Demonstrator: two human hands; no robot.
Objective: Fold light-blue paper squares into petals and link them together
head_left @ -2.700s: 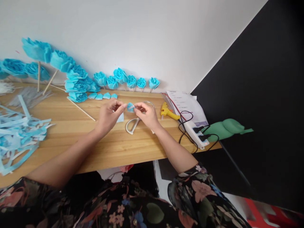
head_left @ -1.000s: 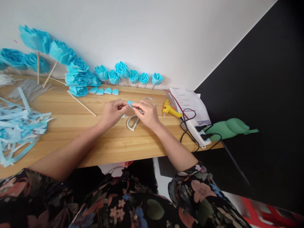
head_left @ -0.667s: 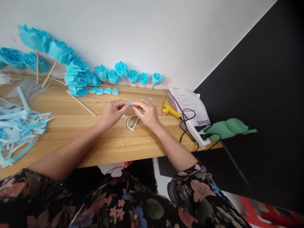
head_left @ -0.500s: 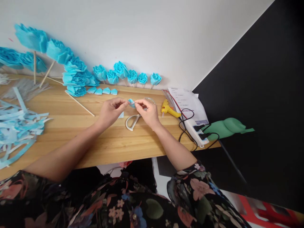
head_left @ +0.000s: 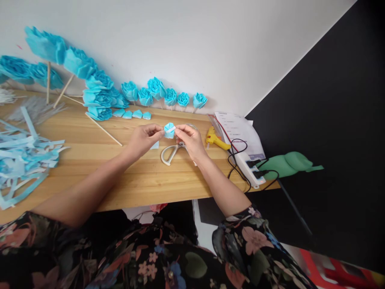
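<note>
Between my two hands, a small blue paper petal (head_left: 169,135) is held up over the table, a narrow white strip lying slantwise across its face. My left hand (head_left: 146,138) pinches its left edge between thumb and fingertips. On the other side, my right hand (head_left: 192,141) is closed at the petal's right edge, by the end of the white strip. Scissors with pale handles (head_left: 169,155) lie beneath my right hand, which partly covers them. A small light-blue piece of paper (head_left: 155,145) rests on the table near my left fingers.
Blue paper flowers (head_left: 98,96) on sticks line the wall, with several folded petals (head_left: 137,114) before them. Paper strips (head_left: 28,156) are heaped at left. A yellow glue gun (head_left: 216,139), printed sheets (head_left: 240,132) and a corded power strip (head_left: 250,172) are at right.
My fingertips have drawn slightly apart. The petal has turned more toward me, showing its face and the white strip. The whole view has shifted a little.
</note>
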